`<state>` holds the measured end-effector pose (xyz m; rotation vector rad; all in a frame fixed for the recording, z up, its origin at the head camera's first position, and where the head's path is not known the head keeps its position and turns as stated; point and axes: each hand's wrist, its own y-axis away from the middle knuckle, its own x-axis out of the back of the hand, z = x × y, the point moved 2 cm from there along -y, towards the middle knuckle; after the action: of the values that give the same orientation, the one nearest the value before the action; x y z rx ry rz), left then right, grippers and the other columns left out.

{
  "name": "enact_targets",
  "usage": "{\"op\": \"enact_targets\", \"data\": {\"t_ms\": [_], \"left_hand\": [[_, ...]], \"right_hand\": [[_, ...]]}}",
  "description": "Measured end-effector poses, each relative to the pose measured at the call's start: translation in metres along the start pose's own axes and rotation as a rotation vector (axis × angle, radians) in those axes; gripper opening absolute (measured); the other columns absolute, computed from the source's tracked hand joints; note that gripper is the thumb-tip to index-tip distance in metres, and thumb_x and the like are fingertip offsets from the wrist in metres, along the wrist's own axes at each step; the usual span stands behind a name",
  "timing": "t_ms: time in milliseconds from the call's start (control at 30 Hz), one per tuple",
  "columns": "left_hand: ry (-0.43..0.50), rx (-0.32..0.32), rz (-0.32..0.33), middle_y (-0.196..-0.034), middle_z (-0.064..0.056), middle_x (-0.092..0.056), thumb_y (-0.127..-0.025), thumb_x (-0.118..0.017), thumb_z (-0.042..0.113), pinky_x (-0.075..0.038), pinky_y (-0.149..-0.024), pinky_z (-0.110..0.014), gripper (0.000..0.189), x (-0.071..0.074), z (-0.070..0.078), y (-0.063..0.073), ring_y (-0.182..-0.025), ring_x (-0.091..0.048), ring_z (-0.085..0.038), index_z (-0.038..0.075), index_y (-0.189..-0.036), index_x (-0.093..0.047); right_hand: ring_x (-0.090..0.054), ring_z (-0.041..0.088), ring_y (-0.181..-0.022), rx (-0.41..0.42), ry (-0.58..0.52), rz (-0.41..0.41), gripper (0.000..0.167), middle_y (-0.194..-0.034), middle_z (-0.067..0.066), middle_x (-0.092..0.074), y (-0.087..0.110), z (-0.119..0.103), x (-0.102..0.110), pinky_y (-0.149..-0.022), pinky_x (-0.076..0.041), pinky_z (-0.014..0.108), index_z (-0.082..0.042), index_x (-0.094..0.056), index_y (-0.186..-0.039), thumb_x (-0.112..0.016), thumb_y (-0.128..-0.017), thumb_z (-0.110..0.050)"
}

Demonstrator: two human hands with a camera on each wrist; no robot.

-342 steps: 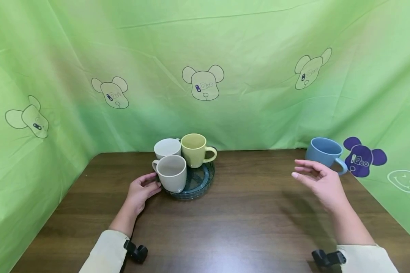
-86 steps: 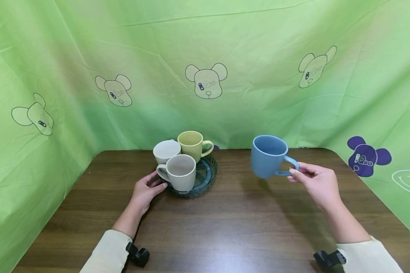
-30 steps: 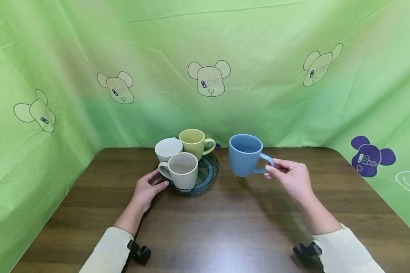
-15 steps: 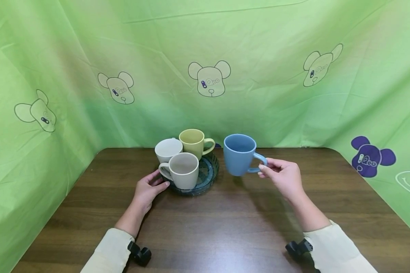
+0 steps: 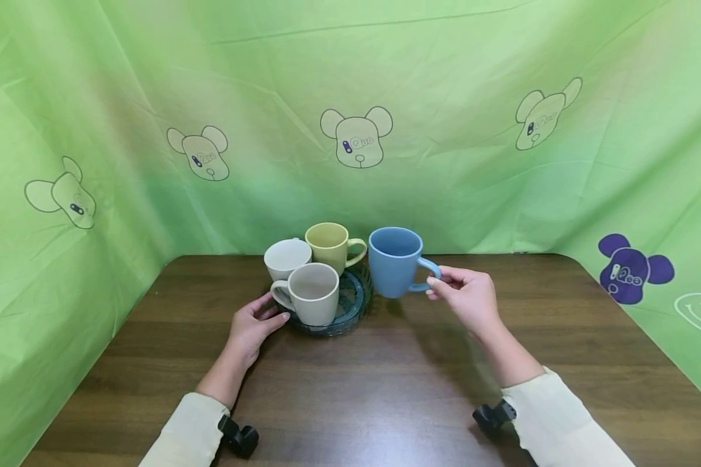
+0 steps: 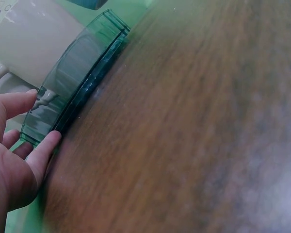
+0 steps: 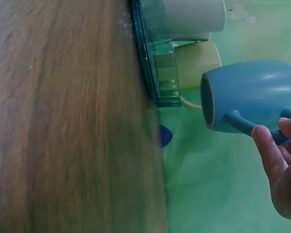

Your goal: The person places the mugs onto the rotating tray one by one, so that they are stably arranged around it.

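Note:
My right hand [image 5: 467,295] pinches the handle of a blue mug [image 5: 394,263], which hangs upright above the table at the right edge of a round, clear blue-green glass tray [image 5: 353,321]. In the right wrist view the mug's bare base [image 7: 207,102] shows apart from the tray. On the tray stand a grey mug [image 5: 314,301] in front, a white mug [image 5: 283,259] behind it and a yellow mug [image 5: 326,250] at the back. My left hand [image 5: 254,327] touches the tray's left side; in the left wrist view its fairly straight fingers and thumb rest against the glass wall [image 6: 72,63].
The brown wooden table [image 5: 350,402] spreads in front of the tray and off to both sides. A green curtain [image 5: 432,78] with printed bear heads hangs right behind the table's back edge. Black wrist cameras are strapped at both sleeves.
My right hand has taken the blue mug by its handle from the back right corner and carried it left to the tray's edge. The left hand has stayed at the tray.

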<state>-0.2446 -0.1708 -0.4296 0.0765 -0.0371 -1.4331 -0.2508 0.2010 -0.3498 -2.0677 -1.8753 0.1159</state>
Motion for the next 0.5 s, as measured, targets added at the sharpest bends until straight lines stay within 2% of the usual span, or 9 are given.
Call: {"op": "enact_targets", "data": {"t_ms": [167, 500], "left_hand": [[0.001, -0.007, 0.005, -0.141, -0.024, -0.048, -0.082, -0.07, -0.009, -0.052, -0.078, -0.015, 0.061, 0.0, -0.001, 0.0, -0.125, -0.05, -0.035, -0.006, -0.139, -0.048], [0.001, -0.004, 0.002, -0.142, -0.023, -0.047, -0.082, -0.07, -0.009, -0.051, -0.079, -0.014, 0.061, 0.0, -0.001, 0.0, -0.126, -0.05, -0.034, -0.005, -0.139, -0.048]], "right_hand": [[-0.066, 0.005, -0.059, 0.019, -0.001, 0.004, 0.024, -0.077, 0.018, -0.067, -0.004, 0.001, -0.009, -0.062, -0.059, 0.024, 0.02, -0.064, -0.106, -0.068, -0.085, 0.008], [-0.065, 0.005, -0.058, -0.007, 0.018, 0.009, 0.024, -0.075, 0.015, -0.067, -0.009, 0.004, -0.022, -0.061, -0.058, 0.023, 0.019, -0.065, -0.106, -0.069, -0.085, 0.007]]}}
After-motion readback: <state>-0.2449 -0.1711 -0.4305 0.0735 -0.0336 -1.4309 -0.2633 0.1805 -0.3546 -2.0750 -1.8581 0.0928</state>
